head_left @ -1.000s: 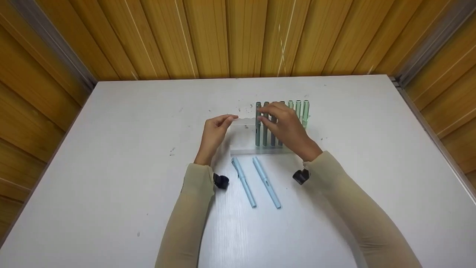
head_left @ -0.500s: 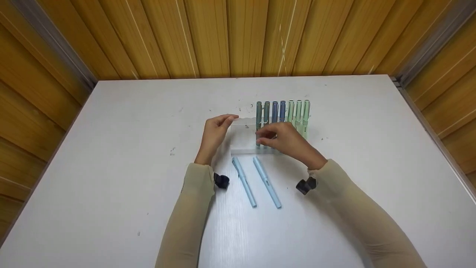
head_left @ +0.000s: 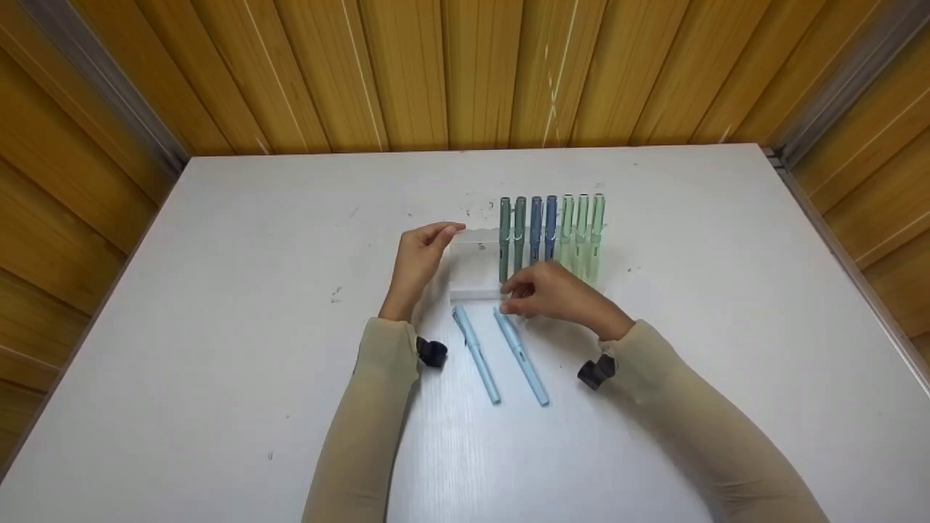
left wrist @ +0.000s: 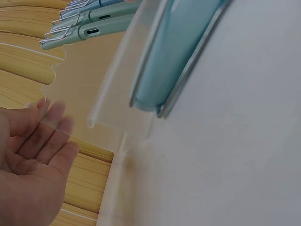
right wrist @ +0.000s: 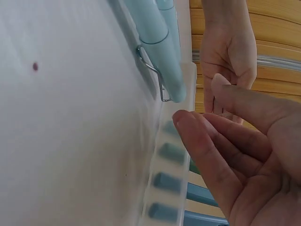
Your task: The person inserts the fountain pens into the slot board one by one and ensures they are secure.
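My left hand (head_left: 417, 267) pinches the upper left edge of a clear pen stand (head_left: 474, 295), its thumb and fingers on either side of the clear panel (left wrist: 87, 89). Upright in the stand are two dark green pens (head_left: 504, 229), two blue pens (head_left: 536, 225) and three light green pens (head_left: 597, 221). In front of it, two light blue pens lie on the table: a left one (head_left: 479, 362) and a right one (head_left: 524, 363). My right hand (head_left: 558, 294) hovers by the upper end of the right pen, thumb and forefinger apart, holding nothing.
The stand rests on a white table (head_left: 218, 327). A yellow wood-look panel wall (head_left: 479, 80) rises behind the table's far edge, with more panels at both sides. Black wrist cameras (head_left: 433, 354) jut from both cuffs.
My right hand has come down from the dark green pen at the row's left end toward the right light blue pen. The left hand has stayed at the stand's edge.
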`<action>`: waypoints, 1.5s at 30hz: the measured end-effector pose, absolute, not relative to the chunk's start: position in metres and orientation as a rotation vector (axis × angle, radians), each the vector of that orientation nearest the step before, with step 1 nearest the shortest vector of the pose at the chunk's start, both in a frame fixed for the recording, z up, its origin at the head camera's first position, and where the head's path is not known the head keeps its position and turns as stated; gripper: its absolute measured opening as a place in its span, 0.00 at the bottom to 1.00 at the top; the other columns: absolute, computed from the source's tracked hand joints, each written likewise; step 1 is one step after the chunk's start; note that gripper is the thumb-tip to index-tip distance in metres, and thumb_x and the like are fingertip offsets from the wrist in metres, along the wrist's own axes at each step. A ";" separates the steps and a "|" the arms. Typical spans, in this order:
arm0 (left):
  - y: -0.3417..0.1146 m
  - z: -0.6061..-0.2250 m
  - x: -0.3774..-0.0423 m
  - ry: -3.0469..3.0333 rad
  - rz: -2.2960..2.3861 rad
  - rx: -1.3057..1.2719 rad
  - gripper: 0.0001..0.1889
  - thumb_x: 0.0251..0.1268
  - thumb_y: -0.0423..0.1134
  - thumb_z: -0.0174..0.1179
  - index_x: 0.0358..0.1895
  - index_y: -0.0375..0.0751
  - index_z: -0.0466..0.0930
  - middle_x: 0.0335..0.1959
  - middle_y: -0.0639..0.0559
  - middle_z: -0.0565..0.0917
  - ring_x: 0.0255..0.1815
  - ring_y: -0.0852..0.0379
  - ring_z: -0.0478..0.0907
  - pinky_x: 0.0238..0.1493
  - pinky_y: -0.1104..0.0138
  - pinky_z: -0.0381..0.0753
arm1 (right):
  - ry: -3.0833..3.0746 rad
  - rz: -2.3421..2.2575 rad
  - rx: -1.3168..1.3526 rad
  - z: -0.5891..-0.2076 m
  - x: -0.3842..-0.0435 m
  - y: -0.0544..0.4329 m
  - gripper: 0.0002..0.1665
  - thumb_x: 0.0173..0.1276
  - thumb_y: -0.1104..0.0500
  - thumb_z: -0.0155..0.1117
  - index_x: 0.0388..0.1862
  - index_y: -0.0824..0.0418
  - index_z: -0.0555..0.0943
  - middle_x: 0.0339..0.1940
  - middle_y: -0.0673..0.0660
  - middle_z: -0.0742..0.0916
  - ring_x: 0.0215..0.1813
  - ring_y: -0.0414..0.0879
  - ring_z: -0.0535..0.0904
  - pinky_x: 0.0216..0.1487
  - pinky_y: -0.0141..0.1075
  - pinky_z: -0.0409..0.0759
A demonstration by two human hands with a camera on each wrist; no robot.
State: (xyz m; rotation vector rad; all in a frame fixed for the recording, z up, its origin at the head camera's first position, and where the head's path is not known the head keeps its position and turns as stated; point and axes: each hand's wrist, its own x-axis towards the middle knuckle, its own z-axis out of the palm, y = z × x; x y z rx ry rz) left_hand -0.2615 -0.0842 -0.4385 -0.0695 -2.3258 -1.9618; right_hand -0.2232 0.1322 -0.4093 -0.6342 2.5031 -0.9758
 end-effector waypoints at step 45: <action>-0.085 -0.437 -0.260 -2.353 -1.954 -0.059 0.13 0.70 0.42 0.56 0.48 0.39 0.85 0.54 0.46 0.84 0.61 0.53 0.76 0.64 0.58 0.72 | 2.402 -0.838 -0.775 -0.413 -0.221 0.126 0.13 0.64 0.60 0.66 0.48 0.58 0.85 0.33 0.54 0.87 0.31 0.40 0.78 0.32 0.31 0.77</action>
